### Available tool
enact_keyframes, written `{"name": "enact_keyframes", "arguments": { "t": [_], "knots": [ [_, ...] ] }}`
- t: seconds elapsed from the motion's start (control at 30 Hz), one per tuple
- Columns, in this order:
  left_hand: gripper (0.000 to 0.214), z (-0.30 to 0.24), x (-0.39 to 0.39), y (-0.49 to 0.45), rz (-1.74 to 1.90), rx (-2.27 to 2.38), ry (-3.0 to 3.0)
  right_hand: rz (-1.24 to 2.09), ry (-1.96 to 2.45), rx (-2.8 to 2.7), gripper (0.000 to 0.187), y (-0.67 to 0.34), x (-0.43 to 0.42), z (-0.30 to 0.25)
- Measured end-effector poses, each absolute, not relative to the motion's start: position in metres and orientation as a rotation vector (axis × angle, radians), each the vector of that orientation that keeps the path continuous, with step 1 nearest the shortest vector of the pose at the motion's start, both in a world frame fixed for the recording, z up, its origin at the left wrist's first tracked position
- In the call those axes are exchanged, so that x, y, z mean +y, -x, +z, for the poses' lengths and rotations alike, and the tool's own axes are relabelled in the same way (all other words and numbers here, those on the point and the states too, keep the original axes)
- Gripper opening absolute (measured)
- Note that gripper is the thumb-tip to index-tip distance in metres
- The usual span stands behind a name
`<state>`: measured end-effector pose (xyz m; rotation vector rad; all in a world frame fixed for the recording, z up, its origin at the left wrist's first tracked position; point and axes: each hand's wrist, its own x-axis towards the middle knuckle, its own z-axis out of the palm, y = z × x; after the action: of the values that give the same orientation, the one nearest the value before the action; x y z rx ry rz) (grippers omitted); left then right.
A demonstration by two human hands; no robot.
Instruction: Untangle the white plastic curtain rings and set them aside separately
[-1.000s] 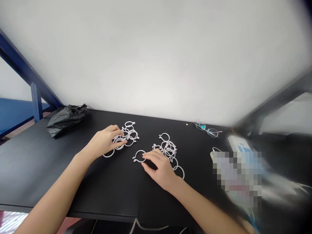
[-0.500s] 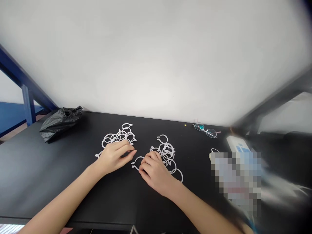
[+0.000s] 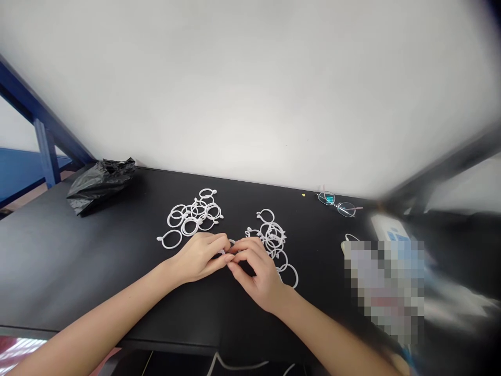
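Two heaps of white plastic rings lie on a black table. The left heap sits just beyond my left hand. The right heap lies beside and beyond my right hand. Both hands meet between the heaps, fingertips pinched together on one white ring that mostly hides under the fingers. One ring lies apart at the left heap's near edge.
A crumpled black plastic bag lies at the table's far left. Glasses rest at the back right near a tiny yellow speck. A blurred white object occupies the right side. A white wall rises behind.
My left hand left the left heap and came right to meet my right hand. My right hand drew a single ring out of its heap; both hands now pinch it.
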<state>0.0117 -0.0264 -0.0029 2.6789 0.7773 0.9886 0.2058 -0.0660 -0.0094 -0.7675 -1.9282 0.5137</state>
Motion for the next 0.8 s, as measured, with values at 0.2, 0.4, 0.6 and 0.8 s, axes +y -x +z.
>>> {"name": "enact_keyframes", "arguments": {
  "t": [0.2,0.4,0.6,0.8],
  "knots": [
    [0.038,-0.007,-0.025,-0.013,1.078,0.789,-2.660,0.534,0.838,-1.824,0.011,-0.210,-0.064,-0.011],
    [0.029,-0.009,-0.026,-0.012,1.195,0.748,-2.604,0.515,0.832,-1.865,0.009,-0.206,-0.063,-0.014],
    [0.023,0.000,-0.030,-0.016,1.033,0.753,-2.670,0.644,0.862,-1.938,0.014,-0.201,-0.068,-0.011],
    [0.026,0.000,-0.033,-0.017,1.023,0.763,-2.728,0.726,0.923,-1.793,0.005,-0.197,-0.069,-0.017]
  ]
}}
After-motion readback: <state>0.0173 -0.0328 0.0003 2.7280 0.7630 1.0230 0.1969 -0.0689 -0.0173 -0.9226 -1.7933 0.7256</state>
